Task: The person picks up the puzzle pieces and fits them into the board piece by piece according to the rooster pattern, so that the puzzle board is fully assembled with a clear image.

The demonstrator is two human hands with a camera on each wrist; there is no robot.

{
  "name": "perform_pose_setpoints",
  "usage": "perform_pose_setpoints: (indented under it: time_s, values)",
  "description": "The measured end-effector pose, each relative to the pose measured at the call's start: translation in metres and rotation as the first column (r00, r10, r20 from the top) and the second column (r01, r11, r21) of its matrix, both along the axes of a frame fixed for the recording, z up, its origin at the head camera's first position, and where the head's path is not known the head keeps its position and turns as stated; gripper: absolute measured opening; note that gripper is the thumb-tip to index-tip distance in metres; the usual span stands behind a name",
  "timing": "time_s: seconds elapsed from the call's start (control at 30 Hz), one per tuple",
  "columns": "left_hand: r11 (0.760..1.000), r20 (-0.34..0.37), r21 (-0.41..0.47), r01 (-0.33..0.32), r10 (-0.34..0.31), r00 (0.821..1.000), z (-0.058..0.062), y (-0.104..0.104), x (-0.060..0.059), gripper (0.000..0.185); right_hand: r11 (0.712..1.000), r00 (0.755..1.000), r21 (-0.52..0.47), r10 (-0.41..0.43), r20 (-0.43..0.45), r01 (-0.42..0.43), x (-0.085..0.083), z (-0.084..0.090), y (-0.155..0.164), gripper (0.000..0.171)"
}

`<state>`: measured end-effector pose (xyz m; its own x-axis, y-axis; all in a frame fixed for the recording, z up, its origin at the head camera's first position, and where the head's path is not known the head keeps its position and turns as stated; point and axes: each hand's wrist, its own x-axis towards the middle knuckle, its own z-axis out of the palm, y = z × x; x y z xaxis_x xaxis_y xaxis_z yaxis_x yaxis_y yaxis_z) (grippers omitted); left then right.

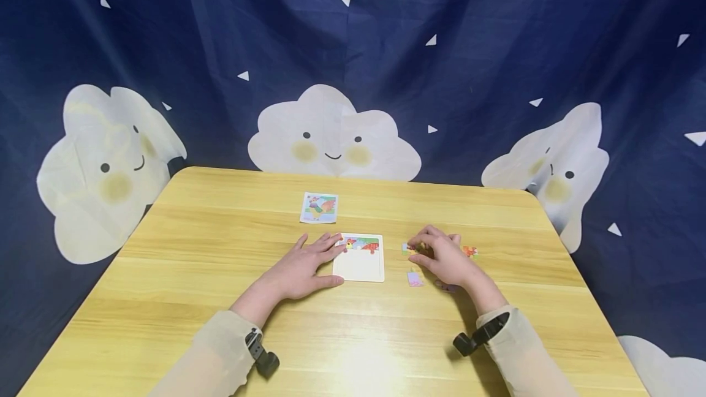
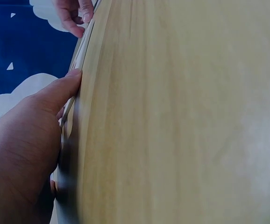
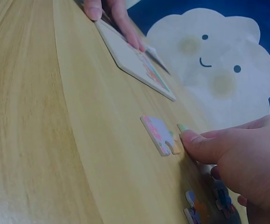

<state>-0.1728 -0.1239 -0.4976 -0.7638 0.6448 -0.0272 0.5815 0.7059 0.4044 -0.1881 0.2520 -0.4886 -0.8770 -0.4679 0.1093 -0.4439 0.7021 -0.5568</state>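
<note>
A white square puzzle tray (image 1: 359, 267) lies on the table with a row of colorful pieces (image 1: 364, 244) along its top, part of a bird picture. My left hand (image 1: 302, 267) rests at the tray's left side, fingers stretched over its top left corner and the thumb at its lower left edge. To the right of the tray, my right hand (image 1: 448, 257) pinches a puzzle piece (image 1: 405, 249) at table level, the thumb against its edge; the hand covers most of it. A lilac and pink piece (image 3: 157, 133) lies close to that thumb.
Other loose pieces lie around and under the right hand, including an orange-red one (image 1: 470, 251) and several partly hidden ones (image 3: 195, 207). A square picture card (image 1: 319, 208) of a bird lies behind the tray. A dark blue cloud-print curtain (image 1: 386, 66) hangs behind the wooden table (image 1: 231, 213).
</note>
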Motion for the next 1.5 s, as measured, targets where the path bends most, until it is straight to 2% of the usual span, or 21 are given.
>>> perform_pose_setpoints:
  time_s: [0.2,0.47,0.67,0.93,1.27,1.5]
  values:
    - [1.0,-0.003,-0.001,0.002,-0.002,1.0,-0.001,0.0,0.0,0.08,1.0,0.998,-0.023,-0.017,0.057,0.018,-0.003,-0.001,-0.001,0.016]
    - [1.0,-0.005,-0.009,0.0,0.0,1.0,-0.002,0.0,0.0,0.082,0.998,0.995,-0.027,-0.06,0.081,0.062,-0.003,0.001,-0.004,0.033]
    - [1.0,0.002,-0.004,-0.002,0.002,1.0,-0.001,0.0,0.0,0.081,0.998,0.996,-0.016,-0.054,0.069,0.055,-0.001,0.001,-0.005,0.029]
    - [1.0,0.007,0.002,-0.006,0.006,1.0,-0.001,0.001,0.001,0.081,0.999,1.0,-0.022,-0.028,0.0,0.028,0.004,-0.001,-0.005,0.025]
    - [1.0,0.011,0.011,-0.007,0.007,1.0,-0.001,0.0,0.001,0.081,0.996,0.987,0.087,0.033,-0.157,-0.019,0.011,-0.007,-0.006,0.029]
    - [1.0,0.006,0.016,-0.009,0.009,1.0,0.0,0.0,0.002,0.08,0.994,0.982,0.107,0.037,-0.186,-0.017,0.011,-0.005,-0.006,0.031]
